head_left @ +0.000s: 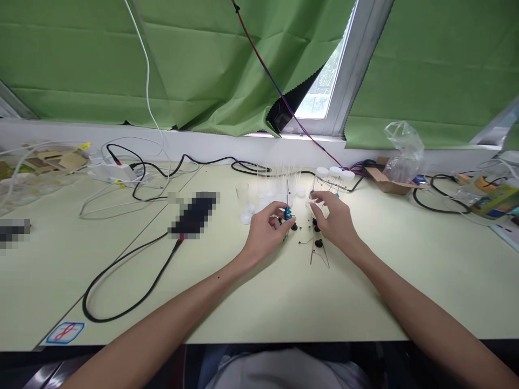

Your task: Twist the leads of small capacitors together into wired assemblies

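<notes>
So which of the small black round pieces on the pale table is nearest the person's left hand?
The leftmost small black round piece, just beside the left hand; the others lie farther right, nearer the right hand.

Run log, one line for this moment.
left hand: pinching blue part | right hand: hold unclear | black pieces: on table

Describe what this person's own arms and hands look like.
The left hand and right hand are ungloved, with no watch or bracelet visible. The left forearm and right forearm are slender, with no sleeves in view; the left one bears a small spot.
</notes>
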`<state>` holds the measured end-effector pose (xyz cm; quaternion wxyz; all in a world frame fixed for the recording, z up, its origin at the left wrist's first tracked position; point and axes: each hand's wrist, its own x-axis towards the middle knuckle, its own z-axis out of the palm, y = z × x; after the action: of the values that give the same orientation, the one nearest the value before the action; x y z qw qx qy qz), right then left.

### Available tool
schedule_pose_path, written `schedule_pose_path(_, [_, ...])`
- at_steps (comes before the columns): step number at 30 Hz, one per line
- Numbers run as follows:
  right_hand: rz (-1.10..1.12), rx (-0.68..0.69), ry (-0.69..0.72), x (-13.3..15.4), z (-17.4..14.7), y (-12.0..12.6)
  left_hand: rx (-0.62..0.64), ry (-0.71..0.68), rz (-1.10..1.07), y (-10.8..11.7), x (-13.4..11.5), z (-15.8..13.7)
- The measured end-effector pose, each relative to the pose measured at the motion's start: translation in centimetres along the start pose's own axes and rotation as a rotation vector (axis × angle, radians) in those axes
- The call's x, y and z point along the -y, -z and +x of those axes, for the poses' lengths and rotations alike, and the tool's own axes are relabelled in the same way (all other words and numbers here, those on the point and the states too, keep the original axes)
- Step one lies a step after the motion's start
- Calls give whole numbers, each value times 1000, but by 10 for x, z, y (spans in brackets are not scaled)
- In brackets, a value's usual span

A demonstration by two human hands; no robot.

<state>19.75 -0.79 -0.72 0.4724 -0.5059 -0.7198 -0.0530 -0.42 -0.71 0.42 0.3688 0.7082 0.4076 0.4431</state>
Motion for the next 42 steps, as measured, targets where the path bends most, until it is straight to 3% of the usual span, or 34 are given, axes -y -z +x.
schedule_pose_path(3, [-102, 210, -61, -16, -4, -4, -18, -28, 40, 0, -3, -1])
schedule_pose_path(6, [-141, 315, -136, -28, -7, -8, -15, -70, 79, -1, -4, -2])
schedule_pose_path(17, [-176, 418, -245, -29, -2, -9, -19, -200, 170, -3, 1, -3])
schedule_pose_path(27, [-183, 443, -296, -25, -1, -12, -27, -406, 290, -6, 10, -6])
schedule_pose_path(42, [-208, 427, -273, -20, -2, -16, 30, -164, 208, -6, 4, -4])
